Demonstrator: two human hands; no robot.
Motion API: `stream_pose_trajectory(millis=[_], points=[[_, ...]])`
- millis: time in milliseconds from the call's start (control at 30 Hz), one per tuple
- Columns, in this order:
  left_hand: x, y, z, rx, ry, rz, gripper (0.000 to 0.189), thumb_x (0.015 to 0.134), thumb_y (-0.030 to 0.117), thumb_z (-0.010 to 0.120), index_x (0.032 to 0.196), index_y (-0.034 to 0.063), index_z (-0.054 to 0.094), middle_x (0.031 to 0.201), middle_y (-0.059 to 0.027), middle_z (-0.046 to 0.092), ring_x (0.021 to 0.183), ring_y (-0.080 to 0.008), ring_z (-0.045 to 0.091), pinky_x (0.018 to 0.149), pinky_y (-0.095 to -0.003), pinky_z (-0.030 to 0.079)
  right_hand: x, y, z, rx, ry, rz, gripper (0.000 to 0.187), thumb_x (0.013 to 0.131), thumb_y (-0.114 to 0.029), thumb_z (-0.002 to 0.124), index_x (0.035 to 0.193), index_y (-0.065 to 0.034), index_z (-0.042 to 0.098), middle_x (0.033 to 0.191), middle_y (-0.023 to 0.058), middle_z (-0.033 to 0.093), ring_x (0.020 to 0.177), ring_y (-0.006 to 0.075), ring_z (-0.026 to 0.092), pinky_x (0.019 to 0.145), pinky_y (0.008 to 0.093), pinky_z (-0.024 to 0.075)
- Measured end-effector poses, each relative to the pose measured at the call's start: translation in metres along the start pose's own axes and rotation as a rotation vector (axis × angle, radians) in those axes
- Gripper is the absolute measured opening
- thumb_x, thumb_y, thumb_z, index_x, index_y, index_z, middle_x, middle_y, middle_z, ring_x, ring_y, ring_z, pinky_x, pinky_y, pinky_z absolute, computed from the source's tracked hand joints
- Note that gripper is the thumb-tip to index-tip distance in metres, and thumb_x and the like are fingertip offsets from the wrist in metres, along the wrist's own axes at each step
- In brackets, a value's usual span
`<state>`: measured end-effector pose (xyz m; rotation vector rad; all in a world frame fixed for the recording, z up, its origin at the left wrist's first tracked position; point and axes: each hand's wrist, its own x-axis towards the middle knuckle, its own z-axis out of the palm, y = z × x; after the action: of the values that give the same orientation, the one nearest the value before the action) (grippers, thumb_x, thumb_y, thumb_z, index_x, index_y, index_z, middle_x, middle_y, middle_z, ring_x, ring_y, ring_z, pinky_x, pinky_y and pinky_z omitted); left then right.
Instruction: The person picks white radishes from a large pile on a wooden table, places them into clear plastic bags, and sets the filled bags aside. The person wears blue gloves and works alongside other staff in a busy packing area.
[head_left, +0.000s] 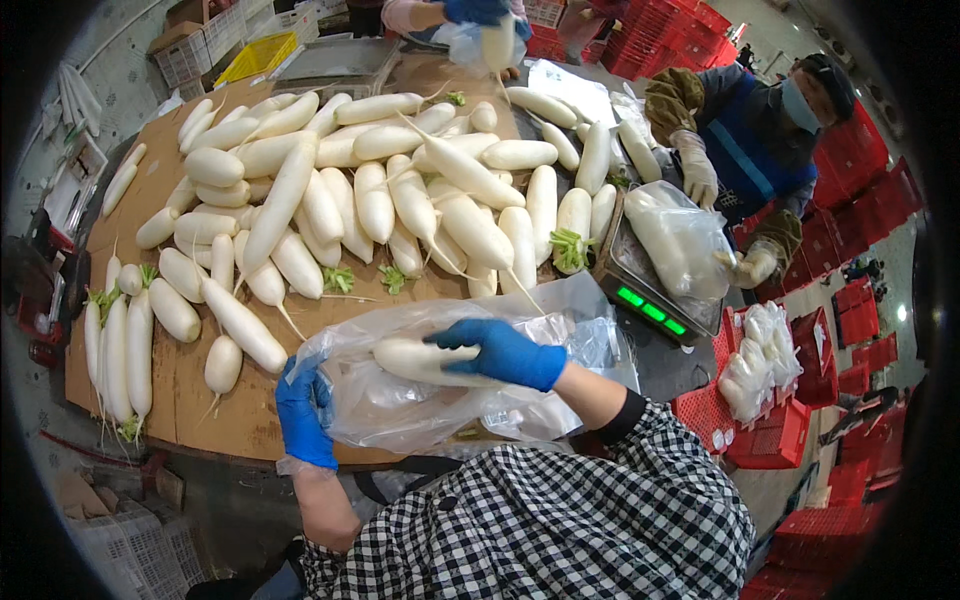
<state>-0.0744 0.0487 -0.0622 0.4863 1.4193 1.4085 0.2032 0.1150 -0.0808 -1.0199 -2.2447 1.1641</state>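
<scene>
My left hand (305, 412), in a blue glove, grips the left end of a clear plastic bag (352, 420) at the table's near edge. A white radish (401, 361) lies at the bag, and my gloved right hand (506, 352) has its fingers around the radish's right part. Whether the radish is wholly inside the film cannot be told. More plastic bags (592, 330) lie flat under and beside my right wrist. Just beyond the bag spreads a large heap of white radishes (472, 225), some with green leaf stubs.
A digital scale (611, 281) with lit green digits stands at the right, bearing a bagged load of radishes (671, 240). A masked co-worker's gloved hands (746, 264) touch that bag. Red crates (780, 435) with filled bags stand below. Across the cardboard-covered table (169, 405), another person's blue-gloved hand (476, 10) holds a radish.
</scene>
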Motion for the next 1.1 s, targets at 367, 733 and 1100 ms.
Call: stream_pose_trajectory(millis=[367, 733, 1100], points=[[-0.024, 0.021, 0.002, 0.084, 0.021, 0.194, 0.007, 0.089, 0.007, 0.059, 0.094, 0.0041, 0.055, 0.069, -0.0037, 0.058, 0.058, -0.0104, 0.054, 0.051, -0.023, 0.042, 0.147, 0.166, -0.136, -0.561, 0.472, 0.388, 0.065, 0.068, -0.02, 0.076, 0.128, -0.0108, 0.052, 0.125, 0.0195, 0.057, 0.115, 0.0382, 0.054, 0.1, 0.044, 0.0423], [-0.02, 0.034, 0.011, -0.009, -0.086, 0.19, 0.025, 0.089, 0.017, 0.057, 0.109, 0.0018, 0.058, 0.084, -0.0042, 0.065, 0.061, -0.007, 0.048, 0.055, -0.021, 0.04, 0.09, 0.053, -0.148, 0.484, 0.7, -0.011, 0.066, 0.068, -0.007, 0.076, 0.127, -0.0024, 0.048, 0.113, 0.0128, 0.061, 0.107, 0.0256, 0.059, 0.094, 0.0344, 0.047], [-0.01, 0.064, 0.053, -0.12, -0.25, 0.205, 0.028, 0.091, 0.018, 0.061, 0.114, 0.0019, 0.058, 0.097, -0.0087, 0.068, 0.078, -0.009, 0.057, 0.069, -0.0209, 0.045, 0.022, -0.01, -0.012, 0.374, 0.051, -0.01, 0.064, 0.069, -0.021, 0.084, 0.122, -0.0016, 0.054, 0.111, 0.0159, 0.064, 0.105, 0.0268, 0.06, 0.093, 0.037, 0.0465]])
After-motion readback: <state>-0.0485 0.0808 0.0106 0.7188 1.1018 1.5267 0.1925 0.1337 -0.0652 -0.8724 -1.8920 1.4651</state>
